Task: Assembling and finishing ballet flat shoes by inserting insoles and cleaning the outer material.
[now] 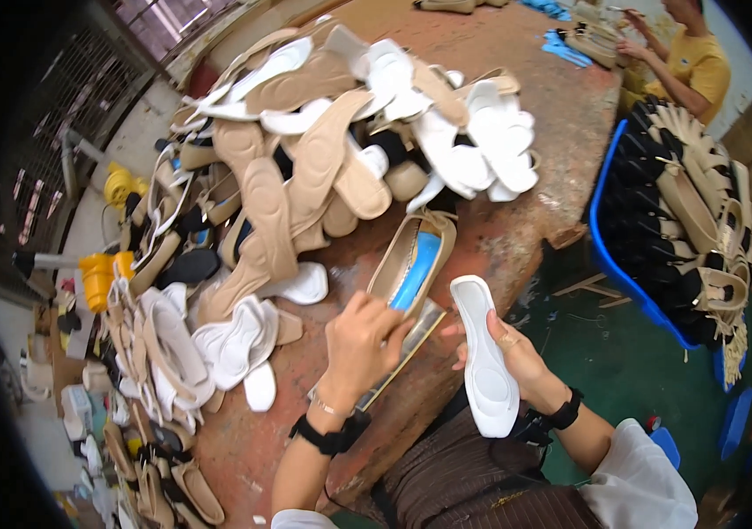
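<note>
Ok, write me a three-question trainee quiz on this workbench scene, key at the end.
1. Which hand holds the white insole?
2. What colour is the piece inside the beige shoe beside the left hand? a) red b) blue c) black
3. True or false: the co-worker at the upper right wears a yellow top.

Key:
1. The right hand.
2. b
3. True
</note>
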Action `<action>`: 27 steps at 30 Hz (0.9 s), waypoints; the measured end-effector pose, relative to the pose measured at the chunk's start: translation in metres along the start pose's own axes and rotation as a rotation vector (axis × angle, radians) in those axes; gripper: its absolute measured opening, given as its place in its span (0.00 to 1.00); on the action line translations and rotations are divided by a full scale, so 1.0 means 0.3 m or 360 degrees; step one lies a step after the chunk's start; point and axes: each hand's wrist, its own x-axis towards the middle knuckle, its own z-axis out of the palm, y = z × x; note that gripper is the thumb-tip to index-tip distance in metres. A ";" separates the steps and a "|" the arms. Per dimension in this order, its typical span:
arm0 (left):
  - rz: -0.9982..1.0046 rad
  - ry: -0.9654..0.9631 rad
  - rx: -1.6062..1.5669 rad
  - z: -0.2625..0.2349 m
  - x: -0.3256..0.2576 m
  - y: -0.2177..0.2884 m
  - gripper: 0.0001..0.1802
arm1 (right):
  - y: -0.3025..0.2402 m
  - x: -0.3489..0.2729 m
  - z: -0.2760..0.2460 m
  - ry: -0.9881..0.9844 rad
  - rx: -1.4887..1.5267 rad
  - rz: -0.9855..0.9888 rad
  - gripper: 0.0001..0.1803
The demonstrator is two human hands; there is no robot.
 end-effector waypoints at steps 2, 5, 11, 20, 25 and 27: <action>-0.0030 -0.0024 0.0134 -0.104 -0.125 0.019 0.09 | 0.027 0.034 0.023 -0.0192 -0.0221 0.0034 0.33; -0.0132 0.0000 0.0408 -0.274 -0.349 0.038 0.11 | 0.071 0.055 0.128 -0.0738 -0.0991 0.0066 0.33; -0.0422 0.0172 0.0640 -0.360 -0.542 -0.109 0.12 | 0.165 0.158 0.226 -0.0984 -0.2374 -0.0022 0.35; -0.0480 0.0460 0.0388 -0.459 -0.181 -0.431 0.13 | -0.036 0.244 0.061 -0.0248 -0.1132 0.0067 0.34; -0.0495 0.0188 0.1137 -0.419 0.070 -0.814 0.24 | -0.011 0.158 0.126 -0.0145 -0.0619 0.0253 0.44; -0.0377 0.0088 0.1355 -0.402 0.086 -0.951 0.24 | 0.039 0.143 0.104 -0.0159 -0.0527 0.0235 0.43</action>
